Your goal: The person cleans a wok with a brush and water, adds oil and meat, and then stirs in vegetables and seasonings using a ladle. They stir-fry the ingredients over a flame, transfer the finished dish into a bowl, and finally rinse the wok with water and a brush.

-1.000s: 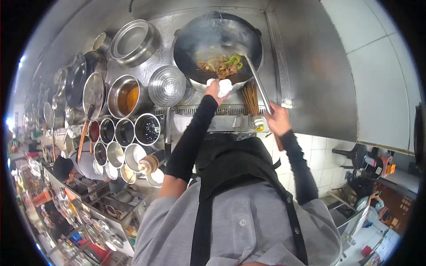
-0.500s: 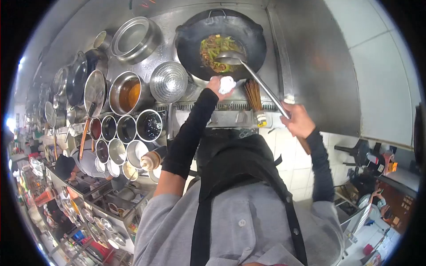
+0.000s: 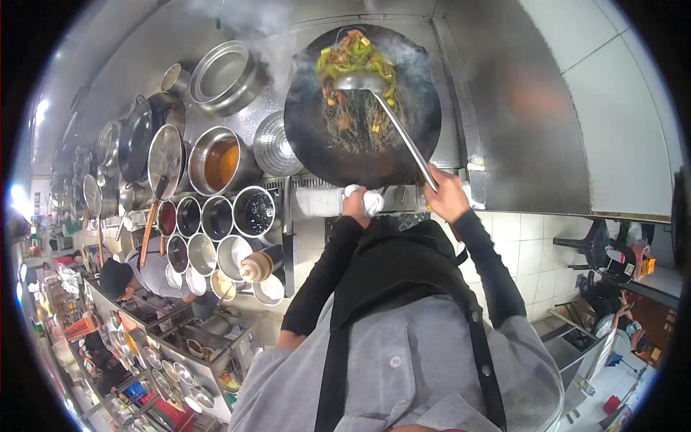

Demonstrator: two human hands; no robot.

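Note:
A black wok [image 3: 306,137] stands tilted on the stove, with green vegetables and brown pieces [image 3: 353,56] heaped against its far side. My left hand [image 3: 354,207] is closed on a folded white cloth [image 3: 373,202] at the wok's near rim; whatever part of the wok lies under the cloth is hidden. My right hand [image 3: 449,196] grips the long handle of a steel ladle [image 3: 405,135]. The ladle's bowl rests among the food at its near edge. Oily streaks and a few stray bits mark the wok's middle.
Left of the wok lie a perforated strainer [image 3: 275,144] and a pot of amber liquid [image 3: 198,164]. Several seasoning tins [image 3: 253,211] and a squeeze bottle [image 3: 260,264] sit nearer. A metal panel [image 3: 518,122] borders the right. Another person [image 3: 147,270] works at the lower left.
The wok has come toward me with my left hand, and the food has shifted to its far side. My right hand has moved left with the ladle. Steam now rises; the bamboo brush is covered.

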